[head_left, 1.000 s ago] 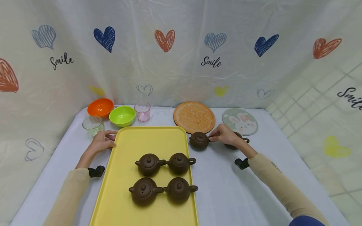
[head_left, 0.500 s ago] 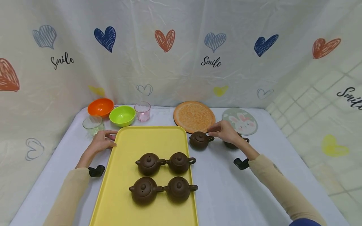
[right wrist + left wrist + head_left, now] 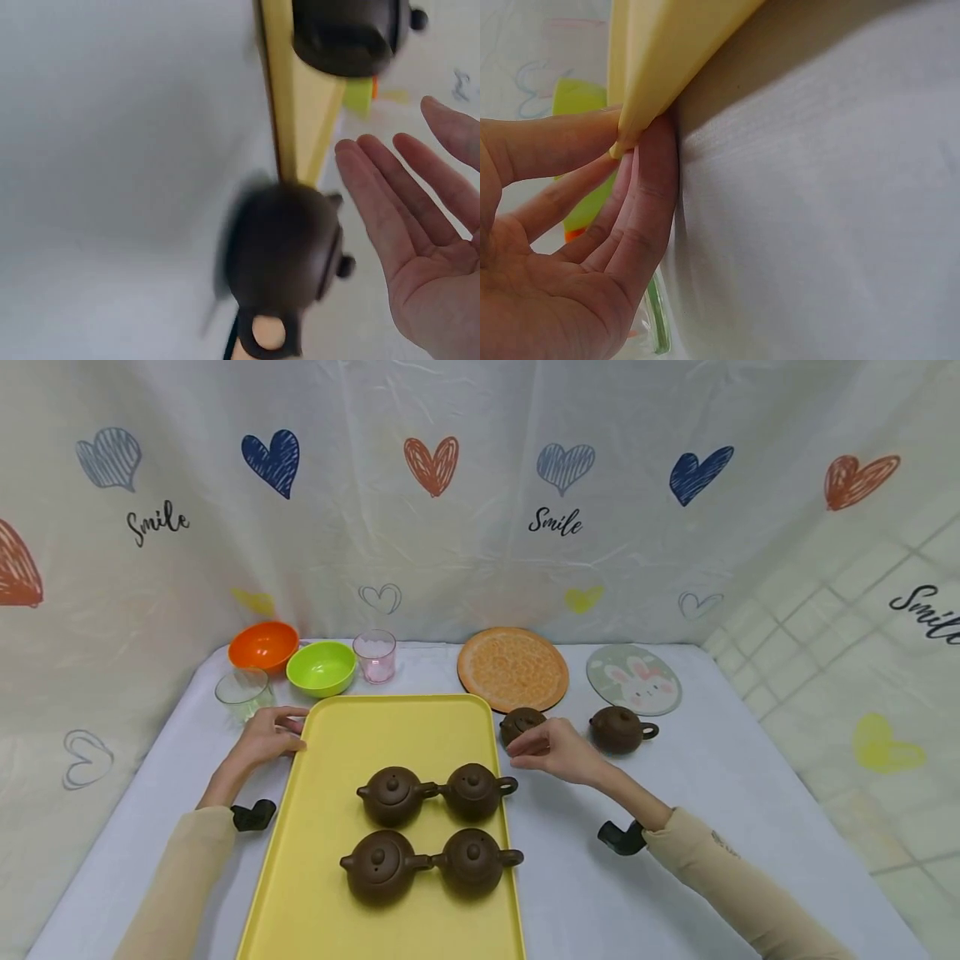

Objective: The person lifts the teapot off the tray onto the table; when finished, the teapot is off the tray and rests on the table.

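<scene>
My left hand pinches the left rim of the yellow tray near its far corner. In the left wrist view the tray edge sits between thumb and fingers. My right hand is in the air by the tray's right edge, its fingers extended and holding nothing. Behind it, partly hidden, a brown teapot stands on the cloth; the right wrist view shows this teapot apart from the fingers. Another brown teapot stands farther right. Several more teapots are in two rows on the tray.
At the back left stand an orange bowl, a green bowl, a pink glass and a clear glass. A round tan mat and a bunny mat lie at the back right. A patterned curtain hangs behind.
My right hand has let go of the far teapot's handle and moved left and nearer, toward the tray's right edge. My left hand still holds the tray rim.
</scene>
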Tool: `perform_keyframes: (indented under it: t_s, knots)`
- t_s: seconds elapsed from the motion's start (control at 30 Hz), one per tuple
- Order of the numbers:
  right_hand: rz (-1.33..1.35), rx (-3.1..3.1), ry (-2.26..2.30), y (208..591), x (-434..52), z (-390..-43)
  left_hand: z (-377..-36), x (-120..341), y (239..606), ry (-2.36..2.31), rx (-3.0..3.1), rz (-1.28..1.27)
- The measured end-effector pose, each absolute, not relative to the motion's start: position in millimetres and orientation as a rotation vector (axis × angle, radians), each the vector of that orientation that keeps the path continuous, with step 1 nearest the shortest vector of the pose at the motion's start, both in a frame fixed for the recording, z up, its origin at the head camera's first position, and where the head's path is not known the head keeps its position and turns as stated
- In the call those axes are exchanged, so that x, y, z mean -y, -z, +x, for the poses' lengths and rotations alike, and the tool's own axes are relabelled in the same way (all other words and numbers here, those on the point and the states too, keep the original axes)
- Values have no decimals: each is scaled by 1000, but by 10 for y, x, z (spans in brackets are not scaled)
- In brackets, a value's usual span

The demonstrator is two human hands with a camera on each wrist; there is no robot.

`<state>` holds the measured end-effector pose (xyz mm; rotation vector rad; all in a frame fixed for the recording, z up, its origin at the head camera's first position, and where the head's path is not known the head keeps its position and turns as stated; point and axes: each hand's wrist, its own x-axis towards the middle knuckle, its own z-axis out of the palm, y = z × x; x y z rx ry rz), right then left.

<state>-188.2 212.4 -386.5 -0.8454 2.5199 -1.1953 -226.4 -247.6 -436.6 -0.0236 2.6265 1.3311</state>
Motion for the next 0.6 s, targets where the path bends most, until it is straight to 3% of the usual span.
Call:
perform_keyframes:
  t_s: [0.6]
  knots:
    - [-817,-2506,1247,4109,-1961,-1642,-2255,2464,4354,-1339,-2621,-27]
